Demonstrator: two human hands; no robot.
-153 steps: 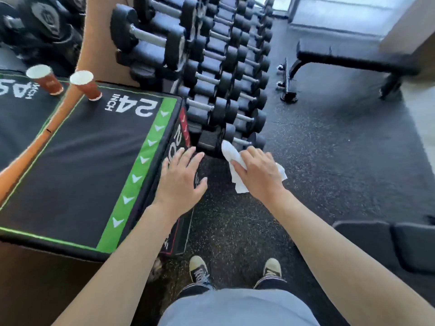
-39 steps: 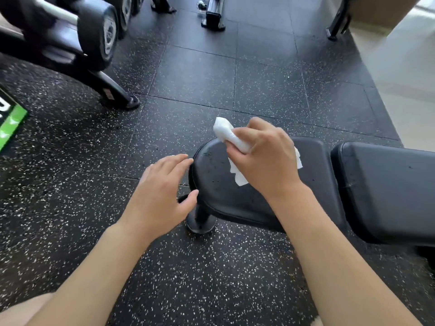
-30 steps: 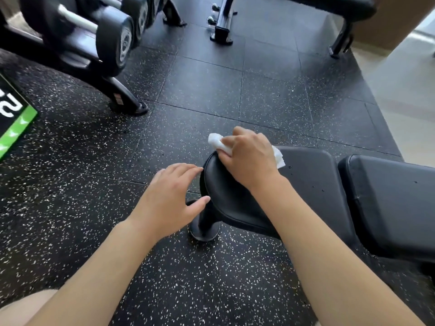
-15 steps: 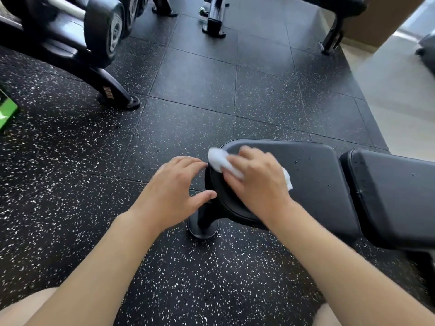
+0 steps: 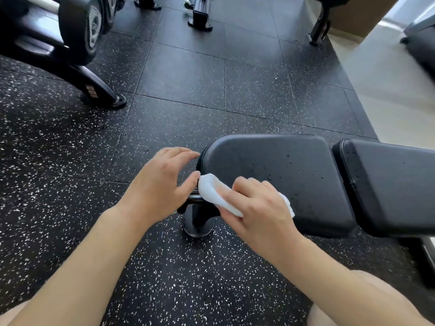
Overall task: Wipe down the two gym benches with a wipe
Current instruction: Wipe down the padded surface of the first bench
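A black padded gym bench (image 5: pixel 282 165) lies across the right half of the view, its seat pad speckled with droplets and its back pad (image 5: pixel 390 184) beyond a gap. My right hand (image 5: pixel 256 208) presses a crumpled white wipe (image 5: pixel 211 191) against the near left corner of the seat pad. My left hand (image 5: pixel 162 182) hovers just left of the pad's rounded end, fingers loosely curved and holding nothing, thumb close to the wipe. The legs of a second bench (image 5: pixel 200 17) show at the top.
A dumbbell rack (image 5: pixel 70 43) with a floor foot stands at the upper left. The bench's round front foot (image 5: pixel 197 224) sits under my hands. Speckled black rubber floor (image 5: pixel 223 90) spreads around; pale flooring (image 5: pixel 388 90) begins at the right. My knees show at the bottom corners.
My right hand has slid the wipe from the far rounded end of the seat pad toward the near left corner. My left hand stays beside the pad's end.
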